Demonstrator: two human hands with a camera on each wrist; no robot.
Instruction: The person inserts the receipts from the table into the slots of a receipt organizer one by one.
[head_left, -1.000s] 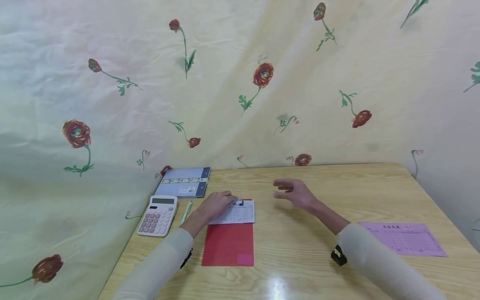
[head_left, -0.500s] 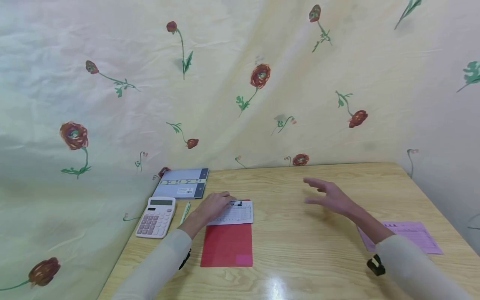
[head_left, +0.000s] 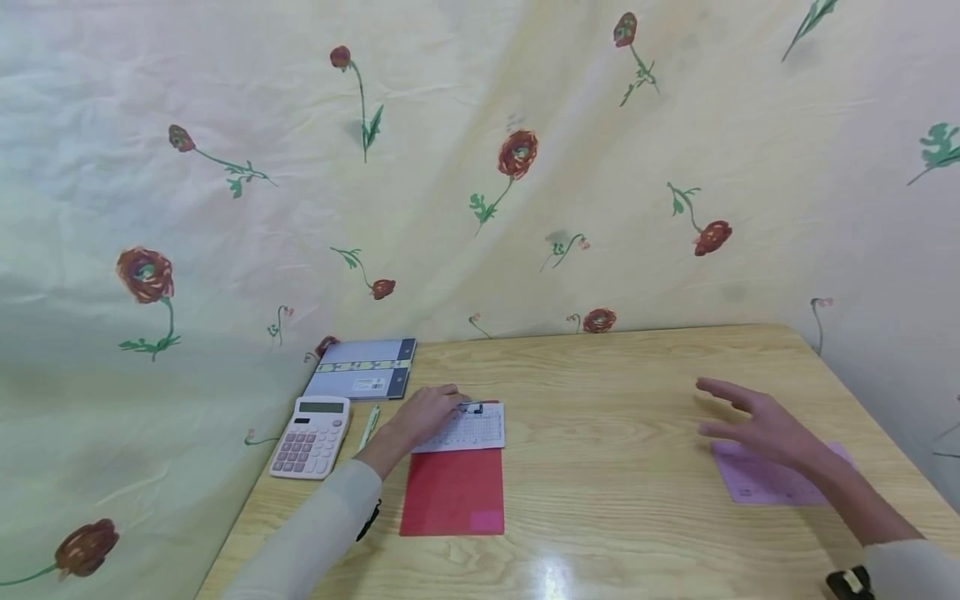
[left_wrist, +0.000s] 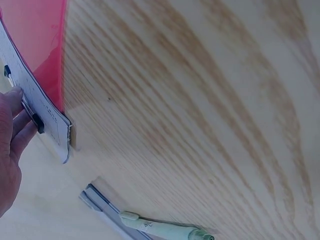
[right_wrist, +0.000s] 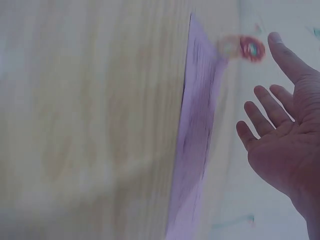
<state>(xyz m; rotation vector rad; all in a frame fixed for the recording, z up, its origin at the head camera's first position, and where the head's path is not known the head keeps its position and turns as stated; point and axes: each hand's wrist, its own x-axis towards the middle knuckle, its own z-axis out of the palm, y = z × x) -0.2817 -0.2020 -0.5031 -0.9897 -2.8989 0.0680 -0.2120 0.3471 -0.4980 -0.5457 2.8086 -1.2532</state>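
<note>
A red clipboard (head_left: 453,492) lies on the table, left of centre, with white printed sheets (head_left: 480,429) across its upper part. My left hand (head_left: 431,412) is at the top of the sheets, its fingers pinching the clip, a metal bar with black ends (left_wrist: 37,122) in the left wrist view. My right hand (head_left: 765,425) hovers with fingers spread over a purple printed sheet (head_left: 765,483) and partly covers it in the head view. Nothing is in the right palm, as the right wrist view shows.
Left of the clipboard lie a pale green pen (head_left: 369,425) and a white calculator (head_left: 311,437). Behind them is a blue-grey notebook (head_left: 360,371). A flowered cloth (head_left: 450,208) hangs along the far and left edges of the wooden table (head_left: 592,517).
My right hand has moved right, from mid-table to over the purple sheet, its fingers spread. My left hand stays at the clip. The head view has shifted slightly.
</note>
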